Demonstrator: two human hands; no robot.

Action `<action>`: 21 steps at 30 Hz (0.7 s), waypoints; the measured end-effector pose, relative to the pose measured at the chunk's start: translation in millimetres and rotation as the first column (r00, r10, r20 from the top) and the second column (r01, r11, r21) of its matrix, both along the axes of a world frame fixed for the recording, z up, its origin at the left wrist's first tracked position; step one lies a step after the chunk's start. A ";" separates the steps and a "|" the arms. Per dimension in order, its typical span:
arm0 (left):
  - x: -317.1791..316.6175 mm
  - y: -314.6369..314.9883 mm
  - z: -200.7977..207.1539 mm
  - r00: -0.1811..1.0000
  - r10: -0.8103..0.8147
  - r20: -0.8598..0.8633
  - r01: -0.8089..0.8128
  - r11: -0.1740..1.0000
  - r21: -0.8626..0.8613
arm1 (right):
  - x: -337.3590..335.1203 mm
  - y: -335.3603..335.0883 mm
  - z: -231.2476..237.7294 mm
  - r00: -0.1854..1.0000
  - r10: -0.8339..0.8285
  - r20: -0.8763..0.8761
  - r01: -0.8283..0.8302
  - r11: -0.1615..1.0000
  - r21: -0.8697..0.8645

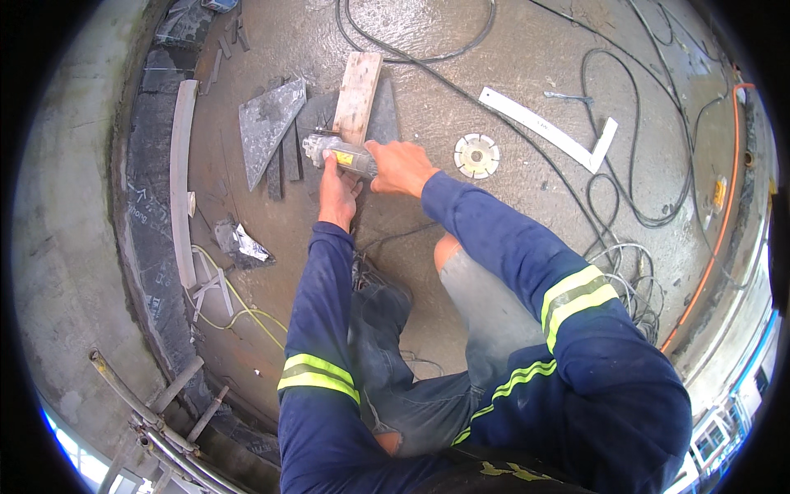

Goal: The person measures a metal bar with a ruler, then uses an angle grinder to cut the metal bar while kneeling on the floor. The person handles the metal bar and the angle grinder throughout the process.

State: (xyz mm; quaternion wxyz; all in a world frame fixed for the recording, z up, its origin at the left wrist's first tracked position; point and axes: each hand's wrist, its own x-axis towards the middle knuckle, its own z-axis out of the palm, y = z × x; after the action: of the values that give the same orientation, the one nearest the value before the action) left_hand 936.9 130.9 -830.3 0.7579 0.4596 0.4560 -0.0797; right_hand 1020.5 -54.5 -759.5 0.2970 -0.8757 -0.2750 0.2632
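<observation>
An angle grinder (350, 159) with a grey body and a yellow label lies across both my hands. My right hand (401, 167) wraps round its rear body. My left hand (337, 193) holds it near the metal head, thumb along the side and fingers curled beneath. Just beyond the grinder a wooden board (359, 95) rests over dark stone slabs (384, 111). A thin disc edge shows at the head, close to the board. To the left lie a jagged grey slab (270, 136) and narrow dark strips (291, 156).
A segmented cutting disc (489, 156) lies right of my hands. Farther right are a white L-shaped square (539, 126), a small metal wrench (568, 97) and looping black cables (634, 156). A long pale bar (181, 165) runs along the left wall; metal tubes (156, 420) stand lower left.
</observation>
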 end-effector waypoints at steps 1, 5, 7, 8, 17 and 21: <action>-1.5 -0.8 0.9 1.000 -0.014 -0.019 0.014 1.000 0.005 | -0.1 -1.3 0.2 1.000 -0.001 0.001 0.001 1.000 0.004; -2.2 1.2 -1.2 1.000 -0.004 0.013 0.003 1.000 0.008 | -0.2 1.2 1.8 1.000 -0.006 -0.016 0.006 1.000 -0.007; -1.5 4.2 -2.9 1.000 -0.004 0.025 0.004 1.000 0.008 | -0.4 2.8 2.3 1.000 -0.003 -0.009 0.003 1.000 -0.007; -2.1 4.1 -3.5 1.000 -0.009 0.020 0.009 1.000 0.004 | -0.1 3.2 1.9 1.000 -0.002 -0.005 0.002 1.000 -0.007; -3.2 -0.2 5.4 0.999 -0.044 0.001 0.044 0.999 0.010 | 0.1 2.6 -6.0 1.000 0.018 -0.017 -0.019 0.999 -0.044; -1.0 -2.8 7.2 0.999 -0.043 -0.025 0.043 0.999 0.000 | 0.2 0.5 -6.5 1.000 0.028 -0.008 -0.028 0.999 -0.036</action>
State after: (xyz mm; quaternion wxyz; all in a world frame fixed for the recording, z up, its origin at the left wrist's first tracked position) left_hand 935.9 128.1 -823.1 0.7502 0.4684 0.4555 -0.1017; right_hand 1020.7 -54.0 -766.0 0.2784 -0.8760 -0.2811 0.2757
